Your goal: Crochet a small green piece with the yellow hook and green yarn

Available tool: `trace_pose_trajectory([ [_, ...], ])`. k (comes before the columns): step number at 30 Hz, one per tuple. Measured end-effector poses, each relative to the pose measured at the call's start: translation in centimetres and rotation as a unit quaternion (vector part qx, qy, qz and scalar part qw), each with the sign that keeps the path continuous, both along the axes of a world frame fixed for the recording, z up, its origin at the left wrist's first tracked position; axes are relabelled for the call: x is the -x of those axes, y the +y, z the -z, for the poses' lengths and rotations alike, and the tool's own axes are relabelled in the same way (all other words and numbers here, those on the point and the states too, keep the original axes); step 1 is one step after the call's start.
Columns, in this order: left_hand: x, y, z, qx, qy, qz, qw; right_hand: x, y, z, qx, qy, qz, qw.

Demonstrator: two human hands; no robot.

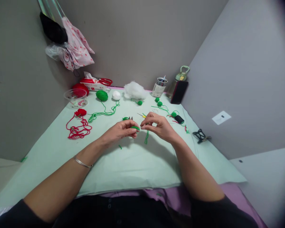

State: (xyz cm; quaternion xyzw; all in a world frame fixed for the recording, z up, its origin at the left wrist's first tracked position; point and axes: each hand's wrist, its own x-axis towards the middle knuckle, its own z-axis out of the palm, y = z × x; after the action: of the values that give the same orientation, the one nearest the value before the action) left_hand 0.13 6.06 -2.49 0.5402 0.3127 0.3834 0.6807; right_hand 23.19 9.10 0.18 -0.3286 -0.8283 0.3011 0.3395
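My left hand pinches a small green crocheted piece above the middle of the table. Close beside it on the right, my right hand is closed in a pinch on a thin needle, whose tip reaches the green piece. A loop of green yarn hangs below my right fingers. Behind the hands lie scissor tips and a tool with a yellow part, partly hidden. One short green yarn scrap rests on the cloth in front.
Red yarn, a green ball and a clear tub are at the left. White stuffing, a pen tin and a phone stand along the back. A black clip lies right.
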Motion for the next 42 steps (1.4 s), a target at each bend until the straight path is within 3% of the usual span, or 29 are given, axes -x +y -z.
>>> trace_pose_trajectory([
  [8, -0.2, 0.0, 0.2, 0.021, -0.010, -0.036, 0.999, 0.5, 0.0, 0.2, -0.033, 0.013, 0.015, 0.999],
  [13, -0.6, 0.0, 0.6, 0.031, -0.023, -0.076, 0.996, 1.5, -0.9, 0.5, -0.039, 0.027, -0.012, 0.999],
  [20, -1.1, 0.0, 1.3, 0.039, -0.024, -0.111, 0.993, 2.3, -1.0, 2.0, -0.236, -0.069, -0.006, 0.969],
  [26, -1.3, 0.1, 1.5, 0.023, -0.010, -0.132, 0.991, 3.0, -2.1, 1.8, -0.291, -0.099, 0.058, 0.950],
  [30, -1.2, 0.2, 1.9, 0.004, -0.003, -0.158, 0.987, 4.3, -3.5, 1.3, -0.180, 0.014, 0.039, 0.983],
  [33, -1.2, 0.0, 1.8, -0.013, -0.002, -0.162, 0.987, 4.6, -3.5, 0.9, 0.011, 0.109, -0.013, 0.994],
  [36, -1.3, -0.2, 1.4, -0.033, 0.000, -0.178, 0.983, 3.9, -2.9, 0.4, 0.194, 0.190, -0.059, 0.960],
  [42, -1.1, -0.1, 1.2, -0.068, -0.002, -0.228, 0.971, 1.5, -2.1, -0.6, 0.294, 0.235, -0.150, 0.914],
])
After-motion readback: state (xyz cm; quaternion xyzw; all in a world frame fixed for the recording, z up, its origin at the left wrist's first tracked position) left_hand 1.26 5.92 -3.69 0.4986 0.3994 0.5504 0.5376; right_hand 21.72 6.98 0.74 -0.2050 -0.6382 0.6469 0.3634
